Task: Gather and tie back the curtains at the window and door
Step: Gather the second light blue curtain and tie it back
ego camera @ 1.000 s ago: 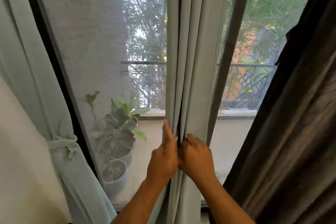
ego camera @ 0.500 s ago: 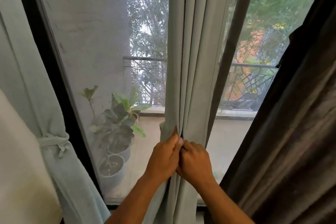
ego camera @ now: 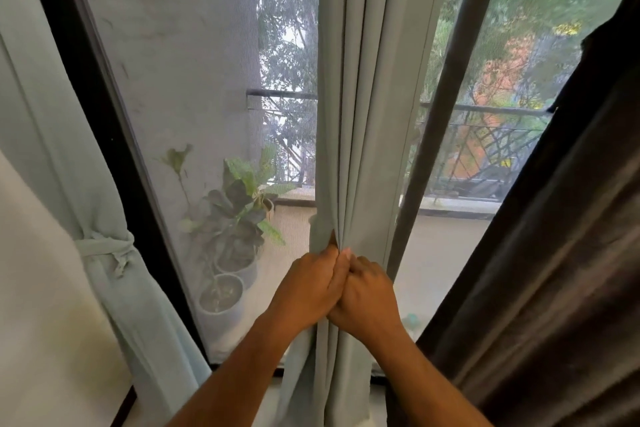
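We grip the pale green curtain [ego camera: 363,114] with our 2 hands, left hand [ego camera: 308,288] and right hand [ego camera: 370,298] touching, bunching its folds together.

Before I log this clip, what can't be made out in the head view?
- Fingers of both hands: the left hand and right hand bury them in the folds of the middle curtain.
- A tie-back for that curtain: none shows.
- Curtain tops and rod: cut off by the upper edge.
- Dark curtain: cropped by the right edge.
- Potted plants: hazed by the mesh screen.
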